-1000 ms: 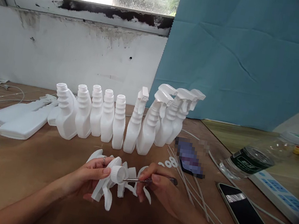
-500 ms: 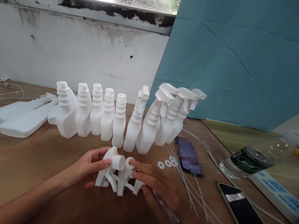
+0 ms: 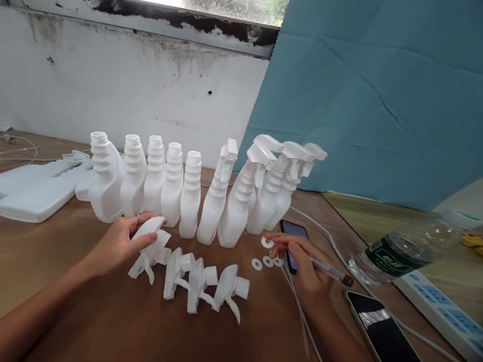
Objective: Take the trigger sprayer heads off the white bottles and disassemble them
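Note:
My left hand [image 3: 120,244] grips a white trigger spray head [image 3: 148,227] between thumb and fingers, above the brown table. Close beside it, several more spray heads [image 3: 199,283] lie in a row. My right hand [image 3: 307,269] holds a clear pen-like stick [image 3: 326,268] with a dark end, which slants out to the right. Its fingertips reach a white ring washer [image 3: 267,242]; whether they pinch it I cannot tell. Several flat washers [image 3: 257,264] lie just below those fingers. Thin white tubes [image 3: 304,326] run from beneath the right hand toward the front.
Behind my hands stand open white bottles [image 3: 190,197] and bottles with spray heads fitted [image 3: 237,210]. Flat white bottles [image 3: 32,198] lie at left. To the right are a water bottle [image 3: 398,253], a power strip [image 3: 448,315], a black phone [image 3: 393,349] and another phone [image 3: 293,229].
My right hand has left the spray heads and moved right to the washers, still holding the stick. My left hand has shifted left with a spray head; the others now lie spread out.

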Tool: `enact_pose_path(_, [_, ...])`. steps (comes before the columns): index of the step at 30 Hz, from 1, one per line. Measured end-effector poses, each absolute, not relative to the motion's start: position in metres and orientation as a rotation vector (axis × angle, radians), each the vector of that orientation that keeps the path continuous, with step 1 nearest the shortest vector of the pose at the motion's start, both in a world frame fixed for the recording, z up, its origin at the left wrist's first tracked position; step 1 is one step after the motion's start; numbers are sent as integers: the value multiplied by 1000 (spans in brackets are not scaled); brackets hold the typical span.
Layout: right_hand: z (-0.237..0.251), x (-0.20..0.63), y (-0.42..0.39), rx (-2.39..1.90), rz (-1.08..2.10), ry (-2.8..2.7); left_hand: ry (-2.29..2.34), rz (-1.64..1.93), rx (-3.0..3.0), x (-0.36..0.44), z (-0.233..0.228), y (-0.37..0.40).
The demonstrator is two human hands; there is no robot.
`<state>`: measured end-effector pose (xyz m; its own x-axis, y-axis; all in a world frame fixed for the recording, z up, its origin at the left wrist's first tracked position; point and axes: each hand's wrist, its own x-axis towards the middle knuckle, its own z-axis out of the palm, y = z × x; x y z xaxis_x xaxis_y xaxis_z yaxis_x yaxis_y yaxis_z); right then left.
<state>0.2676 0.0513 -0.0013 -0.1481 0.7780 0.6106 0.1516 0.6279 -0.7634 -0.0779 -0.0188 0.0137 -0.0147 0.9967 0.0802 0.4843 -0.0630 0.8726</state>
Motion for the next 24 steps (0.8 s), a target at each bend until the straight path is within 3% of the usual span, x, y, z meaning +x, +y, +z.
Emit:
enact_pose_path(19, [-8, 264, 57, -837, 774, -1521, 1791, 600, 2116, -69, 13, -20])
enact_pose_path(24, [-11, 265, 58, -854, 699, -1609, 1934, 843, 2383, -77, 2, -18])
